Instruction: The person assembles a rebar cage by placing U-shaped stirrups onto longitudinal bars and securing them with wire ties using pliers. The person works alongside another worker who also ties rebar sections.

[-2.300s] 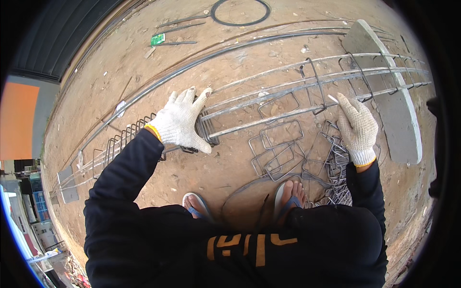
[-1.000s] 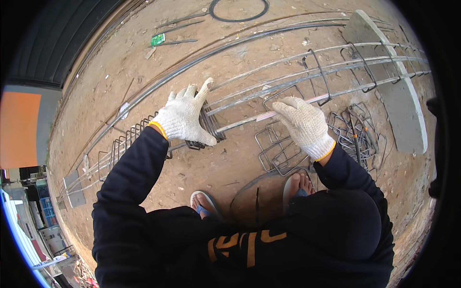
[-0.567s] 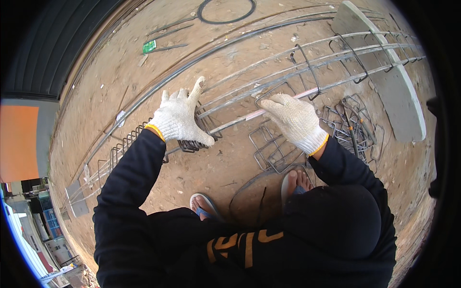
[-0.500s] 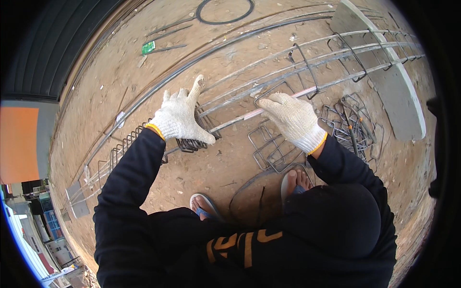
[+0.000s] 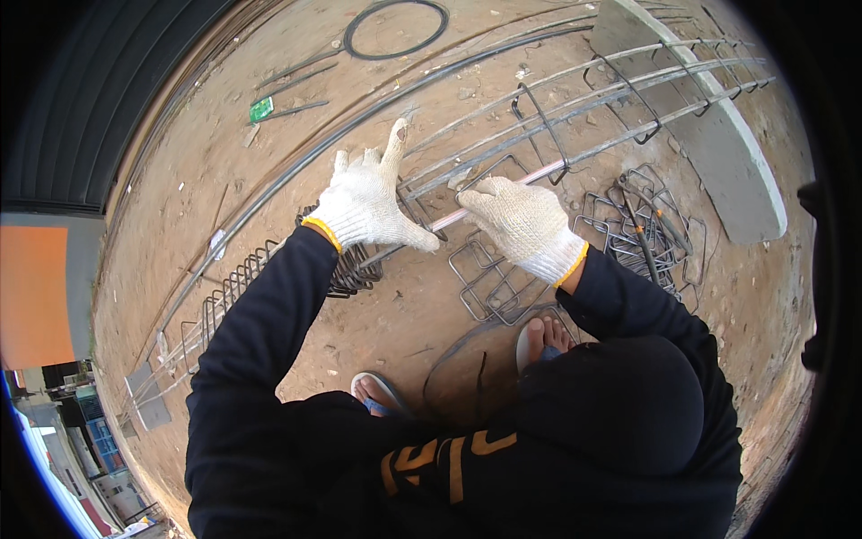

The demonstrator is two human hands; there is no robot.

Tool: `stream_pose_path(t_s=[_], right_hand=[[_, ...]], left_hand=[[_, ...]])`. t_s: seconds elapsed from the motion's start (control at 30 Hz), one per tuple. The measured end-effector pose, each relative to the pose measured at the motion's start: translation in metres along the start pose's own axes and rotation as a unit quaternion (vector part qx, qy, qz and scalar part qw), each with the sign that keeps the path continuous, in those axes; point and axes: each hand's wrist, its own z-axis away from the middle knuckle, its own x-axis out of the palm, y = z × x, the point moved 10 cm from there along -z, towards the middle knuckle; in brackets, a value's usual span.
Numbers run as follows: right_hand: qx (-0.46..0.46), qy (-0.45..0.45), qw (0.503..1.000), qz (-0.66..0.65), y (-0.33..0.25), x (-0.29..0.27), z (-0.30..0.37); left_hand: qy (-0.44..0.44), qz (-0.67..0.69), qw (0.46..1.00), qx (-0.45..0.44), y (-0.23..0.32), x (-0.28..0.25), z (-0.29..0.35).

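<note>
My left hand [image 5: 373, 202], in a white knit glove, is open, thumb and forefinger spread wide. Its span is against a bent wire stirrup [image 5: 420, 212] that encircles the long steel bars [image 5: 503, 130]. Behind this hand, more stirrups [image 5: 355, 278] sit bunched on the bars. My right hand [image 5: 521, 220], gloved too, is closed over a thin pink-and-white stick [image 5: 544, 171] lying along the nearest bar. The stick reaches from near my left thumb to another stirrup [image 5: 545, 135] further right. My right palm hides part of the grip.
A concrete slab [image 5: 732, 171] props the bars at the right. Loose stirrups [image 5: 642, 238] lie piled beside my right forearm, with several more [image 5: 498, 283] near my feet. A coil [image 5: 395, 29] and long rods [image 5: 323, 139] lie beyond; another row of stirrups [image 5: 215, 305] extends left.
My left hand has moved right along the bars, and one stirrup now stands apart from the bunch. My right hand stays on the stick. The whole view has shifted slightly.
</note>
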Motion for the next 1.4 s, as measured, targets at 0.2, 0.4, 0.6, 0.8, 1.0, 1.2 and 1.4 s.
stream_pose_path(t_s=[0.2,0.4,0.6,0.8,1.0,1.2,1.4], right_hand=[[-0.012,0.027,1.0,-0.003,-0.003,-0.003,-0.003],[-0.013,0.075,0.995,0.067,-0.005,-0.049,0.017],[0.172,-0.004,0.965,0.199,0.079,-0.077,0.083],[0.382,-0.323,0.865,0.049,0.103,0.014,0.202],[0.364,-0.297,0.882,-0.019,0.085,0.061,0.213],[0.353,-0.246,0.862,-0.269,0.041,0.043,0.215],[0.18,-0.28,0.904,-0.27,-0.005,0.064,0.185]], left_hand=[[-0.016,0.013,1.0,0.011,0.004,0.0,-0.005],[0.034,0.064,0.996,0.043,-0.002,0.006,-0.006],[0.208,-0.05,0.969,0.121,0.004,-0.022,0.022],[0.187,0.169,0.923,0.292,0.073,-0.028,0.102],[0.018,0.444,0.894,-0.051,0.092,0.128,0.043],[0.138,0.687,0.684,-0.204,0.105,0.188,0.038],[0.248,0.724,0.59,-0.257,0.1,0.214,0.079]])
